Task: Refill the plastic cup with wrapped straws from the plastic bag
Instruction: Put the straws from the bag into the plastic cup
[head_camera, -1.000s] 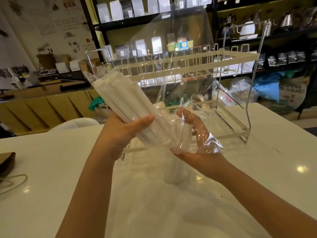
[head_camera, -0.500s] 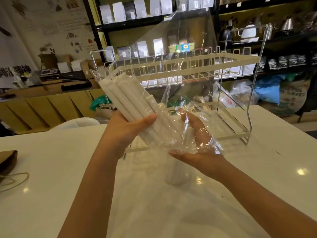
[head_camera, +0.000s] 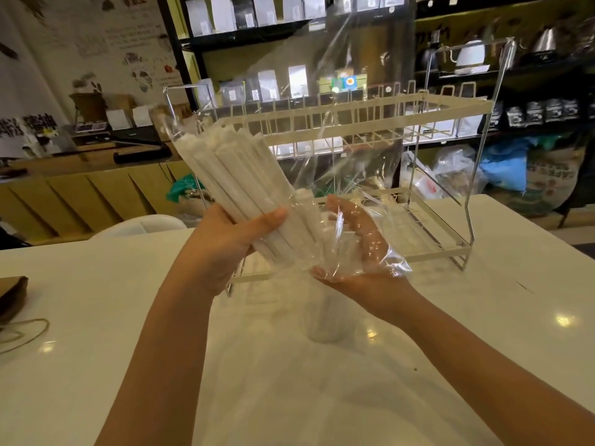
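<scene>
My left hand [head_camera: 222,243] grips a bundle of white paper-wrapped straws [head_camera: 231,175] that slants up to the left, above the table. The clear plastic bag [head_camera: 360,130] wraps the bundle's lower end and billows up behind it. My right hand [head_camera: 357,243] is inside the bag's lower part, palm up, fingers spread under the straw ends. The clear plastic cup [head_camera: 325,320] stands upright on the white table directly below my hands, seen through hanging plastic film; its contents cannot be made out.
A cream two-tier wire rack [head_camera: 450,104] stands on the white table [head_camera: 96,317] just behind my hands. A brown paper bag with a twine handle [head_camera: 9,297] lies at the left edge. Shelves with pouches and kettles fill the background.
The straw bundle has shifted slightly right and lower with my left hand. My right hand has opened flatter inside the bag.
</scene>
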